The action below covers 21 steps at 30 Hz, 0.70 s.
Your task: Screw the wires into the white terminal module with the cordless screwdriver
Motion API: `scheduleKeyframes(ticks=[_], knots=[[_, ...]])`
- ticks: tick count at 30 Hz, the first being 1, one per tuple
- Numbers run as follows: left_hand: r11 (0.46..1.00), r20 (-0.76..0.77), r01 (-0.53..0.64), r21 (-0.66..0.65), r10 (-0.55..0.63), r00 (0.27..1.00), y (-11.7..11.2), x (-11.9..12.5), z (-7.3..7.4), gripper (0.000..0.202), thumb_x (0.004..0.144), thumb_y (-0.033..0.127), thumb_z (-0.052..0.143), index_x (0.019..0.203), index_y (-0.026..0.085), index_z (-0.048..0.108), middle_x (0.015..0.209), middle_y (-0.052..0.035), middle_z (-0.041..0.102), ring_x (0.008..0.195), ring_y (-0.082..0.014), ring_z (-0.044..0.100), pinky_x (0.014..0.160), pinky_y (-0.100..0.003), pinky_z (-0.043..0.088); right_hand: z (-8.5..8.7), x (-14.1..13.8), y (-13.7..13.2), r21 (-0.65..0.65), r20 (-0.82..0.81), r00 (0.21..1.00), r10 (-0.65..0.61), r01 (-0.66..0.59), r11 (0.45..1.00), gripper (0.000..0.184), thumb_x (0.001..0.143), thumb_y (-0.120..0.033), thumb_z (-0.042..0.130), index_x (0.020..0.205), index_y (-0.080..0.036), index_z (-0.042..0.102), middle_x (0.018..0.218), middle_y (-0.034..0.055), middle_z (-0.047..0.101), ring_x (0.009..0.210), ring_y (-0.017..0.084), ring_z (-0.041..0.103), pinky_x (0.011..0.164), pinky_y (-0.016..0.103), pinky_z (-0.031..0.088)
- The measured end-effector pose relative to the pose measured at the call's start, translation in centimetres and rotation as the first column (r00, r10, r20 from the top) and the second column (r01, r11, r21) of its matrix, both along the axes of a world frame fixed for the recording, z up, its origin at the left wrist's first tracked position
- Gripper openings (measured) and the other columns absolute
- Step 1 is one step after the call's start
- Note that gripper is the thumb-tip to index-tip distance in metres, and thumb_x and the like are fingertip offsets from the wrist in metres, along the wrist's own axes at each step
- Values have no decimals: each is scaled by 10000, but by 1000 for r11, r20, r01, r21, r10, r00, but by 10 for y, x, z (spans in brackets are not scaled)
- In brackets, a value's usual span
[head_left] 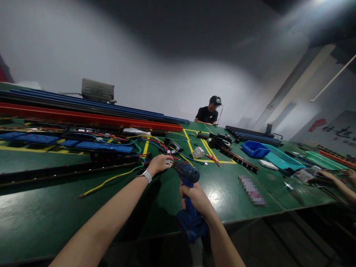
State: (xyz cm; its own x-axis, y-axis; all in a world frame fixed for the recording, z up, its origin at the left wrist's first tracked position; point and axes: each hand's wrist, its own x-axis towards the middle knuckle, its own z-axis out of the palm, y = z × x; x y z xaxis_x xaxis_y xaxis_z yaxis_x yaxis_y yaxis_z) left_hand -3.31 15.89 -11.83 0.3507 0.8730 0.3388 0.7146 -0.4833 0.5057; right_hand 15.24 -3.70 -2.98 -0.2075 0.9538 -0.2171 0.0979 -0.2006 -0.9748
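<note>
My right hand [194, 196] is wrapped round the grip of a blue cordless drill [190, 174], whose nose points away and to the left. Just left of that nose, my left hand [160, 164] pinches a small light-grey part [168, 162]; its kind is too small to make out. Coloured wires, among them a yellow-green wire [111, 180], spread around and behind the left hand. A white circuit breaker [198, 152] stands beyond the drill, with a red pen-like tool [213, 160] on its right.
Long orange [91, 118] and blue rails lie along the far left, behind blue socket strips [104, 147]. To the right are a blue bin [255, 148], a turquoise basket [283, 158] and a pixelated flat object [252, 191]. A co-worker's hands are at the right edge; another person sits opposite.
</note>
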Motion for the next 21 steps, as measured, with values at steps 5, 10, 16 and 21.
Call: scheduleKeyframes(ticks=[5,10,16,21], knots=[[1000,-18,9,6,-9,1000,0,0,1,327,794,409,649,1092,326,756,1029,-7,772,949,-213,703,798,-262,500,-2,0,1,9,15,1000,1,-1,1000,139,745,-298,587,819,-192,534,612,-57,551,383,111,546,405,233,349],[1000,-18,12,17,-12,1000,1,0,-1,325,796,416,656,1096,337,754,1035,-2,770,944,-210,701,803,-261,500,-2,0,1,10,2,1000,-10,10,1000,122,751,-284,582,809,-198,517,615,-60,542,372,107,540,391,231,347],[1000,-11,11,20,-10,1000,2,0,-3,328,797,429,659,1095,334,754,1040,-6,769,946,-212,698,798,-262,495,-2,1,1,16,2,1000,4,-4,1000,132,747,-289,589,819,-195,531,619,-53,556,383,113,551,399,234,343],[1000,-10,5,21,-5,1000,0,0,-2,320,793,424,664,1090,348,754,1039,4,768,940,-209,699,792,-262,494,-2,1,1,16,0,1000,-2,2,1000,157,736,-313,598,812,-193,533,619,-50,560,383,113,546,409,241,354]])
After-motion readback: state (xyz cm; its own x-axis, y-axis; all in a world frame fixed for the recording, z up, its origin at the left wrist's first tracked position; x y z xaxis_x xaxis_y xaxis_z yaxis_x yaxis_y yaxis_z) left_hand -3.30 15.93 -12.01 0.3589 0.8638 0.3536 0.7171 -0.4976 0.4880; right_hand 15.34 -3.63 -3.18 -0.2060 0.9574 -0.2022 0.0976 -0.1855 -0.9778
